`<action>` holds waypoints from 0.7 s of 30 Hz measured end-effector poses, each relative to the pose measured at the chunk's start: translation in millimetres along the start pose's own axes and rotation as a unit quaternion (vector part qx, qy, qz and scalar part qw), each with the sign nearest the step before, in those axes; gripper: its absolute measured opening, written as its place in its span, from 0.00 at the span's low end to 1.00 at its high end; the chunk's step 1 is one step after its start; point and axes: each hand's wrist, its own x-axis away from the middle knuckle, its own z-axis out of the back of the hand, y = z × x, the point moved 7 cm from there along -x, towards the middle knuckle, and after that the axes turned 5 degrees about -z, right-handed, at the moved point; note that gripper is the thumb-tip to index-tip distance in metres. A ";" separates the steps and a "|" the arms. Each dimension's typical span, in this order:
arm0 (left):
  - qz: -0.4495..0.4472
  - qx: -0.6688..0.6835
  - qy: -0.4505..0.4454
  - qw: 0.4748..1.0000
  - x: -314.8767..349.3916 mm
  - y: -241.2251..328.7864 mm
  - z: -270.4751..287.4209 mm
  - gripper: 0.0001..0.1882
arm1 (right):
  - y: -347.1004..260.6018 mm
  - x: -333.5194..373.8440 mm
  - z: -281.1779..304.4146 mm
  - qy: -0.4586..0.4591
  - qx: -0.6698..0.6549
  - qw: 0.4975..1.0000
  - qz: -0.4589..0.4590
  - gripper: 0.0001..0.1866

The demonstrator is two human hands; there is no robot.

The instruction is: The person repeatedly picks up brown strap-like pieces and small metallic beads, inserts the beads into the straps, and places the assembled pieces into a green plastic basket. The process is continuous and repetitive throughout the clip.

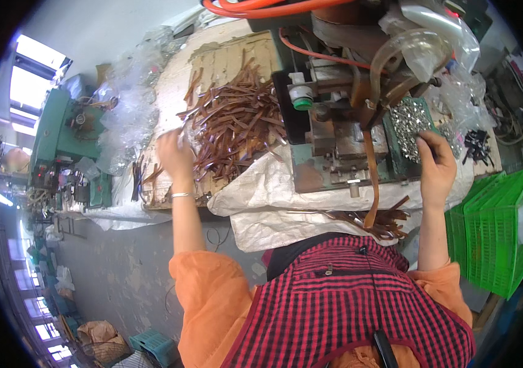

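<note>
My left hand (176, 156), with a bangle at the wrist, is over the left edge of a heap of brown leather-like straps (237, 116). Its fingers are blurred, so their grip does not show. Beside a tray of small shiny metal pieces (409, 127), my right hand (438, 164) is closed, thumb and fingertips close together. Whatever those fingertips hold is too small to make out. Between the hands stands a bench machine (347, 138). One brown strap (371, 178) hangs from its front and reaches down toward my lap.
More straps (384, 223) lie on the white sheet (261, 196) along the table's front. A green crate (497, 227) is at the right. Plastic bags (129, 116) sit left of the heap, near another green machine (59, 138). Red hoses (273, 8) cross overhead.
</note>
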 end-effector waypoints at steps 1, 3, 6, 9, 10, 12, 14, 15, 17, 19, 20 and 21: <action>-0.024 0.073 -0.019 0.997 -15.3 40.1 -1.9 0.13 | -21.8 -0.8 -14.8 -0.028 -0.023 0.999 0.011 0.08; -0.076 0.130 -0.065 0.986 -39.2 123.5 -14.8 0.06 | -54.3 -5.2 -42.4 -0.056 -0.036 0.996 0.059 0.09; -0.063 -0.037 -0.201 0.977 -36.0 168.3 -46.4 0.08 | -62.8 -8.5 -79.6 -0.071 -0.115 0.990 0.042 0.13; -0.042 -0.038 -0.146 0.988 -33.6 163.5 -45.7 0.11 | -57.1 -0.1 -91.8 -0.077 -0.166 0.983 0.002 0.16; -0.038 -0.016 -0.149 0.988 -29.2 159.9 -43.0 0.11 | -55.9 2.7 -92.9 -0.074 -0.184 0.980 -0.009 0.17; -0.040 0.032 -0.148 0.988 -31.5 150.4 -24.1 0.11 | -52.9 2.1 -92.1 -0.070 -0.205 0.976 -0.038 0.20; 0.048 0.044 -0.148 0.987 -31.0 120.9 8.9 0.08 | -50.3 -0.2 -90.9 -0.065 -0.221 0.972 -0.051 0.22; 0.094 0.042 -0.140 0.985 -25.4 94.2 24.3 0.08 | -52.6 -0.5 -93.9 -0.078 -0.246 0.964 -0.067 0.22; 0.189 0.073 -0.062 0.977 -2.0 23.4 42.6 0.07 | -60.8 1.1 -99.3 -0.106 -0.295 0.945 -0.099 0.24; 0.214 -0.028 -0.038 0.976 19.1 -43.7 48.3 0.07 | -67.4 3.0 -102.0 -0.103 -0.297 0.944 -0.099 0.24; 0.262 -0.056 -0.054 0.962 32.4 -73.7 50.6 0.07 | -71.4 2.9 -102.9 -0.104 -0.299 0.943 -0.099 0.24; 0.293 -0.080 -0.095 0.948 47.8 -108.3 46.2 0.08 | -74.0 3.8 -101.9 -0.101 -0.282 0.948 -0.109 0.25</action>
